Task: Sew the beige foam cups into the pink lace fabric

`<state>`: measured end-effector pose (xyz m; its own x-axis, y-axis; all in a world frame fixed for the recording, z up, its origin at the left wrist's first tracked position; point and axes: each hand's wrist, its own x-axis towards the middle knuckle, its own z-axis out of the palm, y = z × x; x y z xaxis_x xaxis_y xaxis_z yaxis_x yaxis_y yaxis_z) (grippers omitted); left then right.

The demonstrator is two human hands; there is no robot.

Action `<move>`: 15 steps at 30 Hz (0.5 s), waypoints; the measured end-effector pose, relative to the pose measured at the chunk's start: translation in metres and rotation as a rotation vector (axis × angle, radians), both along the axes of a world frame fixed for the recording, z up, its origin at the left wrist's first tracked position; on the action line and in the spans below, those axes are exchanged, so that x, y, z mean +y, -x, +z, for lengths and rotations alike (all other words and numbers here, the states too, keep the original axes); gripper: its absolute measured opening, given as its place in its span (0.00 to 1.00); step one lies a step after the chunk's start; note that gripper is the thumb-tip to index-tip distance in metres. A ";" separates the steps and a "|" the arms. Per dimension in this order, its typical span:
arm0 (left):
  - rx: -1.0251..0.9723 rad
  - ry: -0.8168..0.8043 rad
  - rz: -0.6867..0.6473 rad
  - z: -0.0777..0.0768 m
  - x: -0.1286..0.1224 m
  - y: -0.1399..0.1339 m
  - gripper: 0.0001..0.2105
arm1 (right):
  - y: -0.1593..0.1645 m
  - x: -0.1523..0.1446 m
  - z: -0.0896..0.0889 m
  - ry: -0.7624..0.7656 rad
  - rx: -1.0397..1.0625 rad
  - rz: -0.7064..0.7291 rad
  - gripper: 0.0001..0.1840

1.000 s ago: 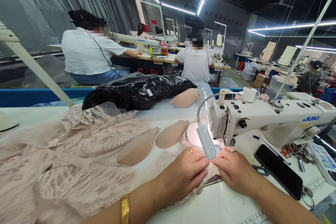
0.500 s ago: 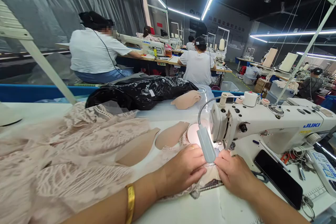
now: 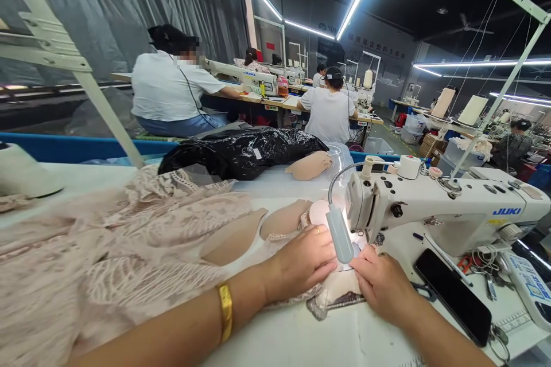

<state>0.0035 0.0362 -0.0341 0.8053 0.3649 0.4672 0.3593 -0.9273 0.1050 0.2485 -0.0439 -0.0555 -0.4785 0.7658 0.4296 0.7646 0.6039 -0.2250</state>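
My left hand (image 3: 303, 258) lies on pale pink lace fabric (image 3: 341, 287) just left of the sewing machine's needle area, its fingers closed together on the cloth. My right hand (image 3: 383, 284) pinches the same fabric at its right side, thumb and index finger close to the needle. A grey gooseneck lamp (image 3: 339, 235) lights the spot and hides the left fingertips and part of the sewing. The white sewing machine (image 3: 456, 200) stands to the right, its needle out of sight. Beige moulded cups (image 3: 235, 238) and more lace (image 3: 155, 241) spread out at the left.
A black plastic bag (image 3: 245, 152) and a beige cup (image 3: 309, 165) lie on a clear plastic lid beyond the table. At right are a phone (image 3: 454, 297), scissors (image 3: 424, 291) and keys (image 3: 499, 341). Co-workers (image 3: 172, 89) sit at machines ahead.
The head view has shifted slightly, so the left side of the scene sits further right. Both hands stay on the fabric by the needle with nearly the same grip.
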 end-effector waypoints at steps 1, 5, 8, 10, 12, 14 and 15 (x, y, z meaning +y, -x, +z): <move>0.007 -0.007 0.023 0.000 -0.001 -0.001 0.10 | -0.001 0.001 -0.002 -0.005 0.005 0.002 0.15; 0.012 -0.007 0.096 0.002 -0.003 -0.003 0.08 | -0.004 0.002 -0.008 -0.020 0.094 0.053 0.16; -0.027 0.011 0.117 0.006 -0.010 0.007 0.10 | 0.002 -0.004 -0.003 0.107 0.276 0.075 0.13; -0.069 0.014 0.109 0.006 -0.028 0.017 0.13 | 0.013 -0.010 0.004 0.378 0.508 0.062 0.12; -0.152 0.072 0.086 -0.001 -0.060 0.024 0.15 | 0.029 -0.017 0.010 0.697 0.787 0.066 0.22; -0.328 0.327 0.025 -0.016 -0.102 0.027 0.15 | 0.046 -0.024 0.016 0.893 1.012 0.067 0.33; -0.441 0.543 -0.026 -0.024 -0.123 0.026 0.14 | 0.054 -0.028 0.018 0.927 1.088 0.049 0.36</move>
<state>-0.0225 -0.0870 -0.0580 0.5941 0.6224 0.5096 0.1553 -0.7103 0.6865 0.1948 -0.0723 -0.0380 -0.2750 0.9605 -0.0438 -0.0587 -0.0623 -0.9963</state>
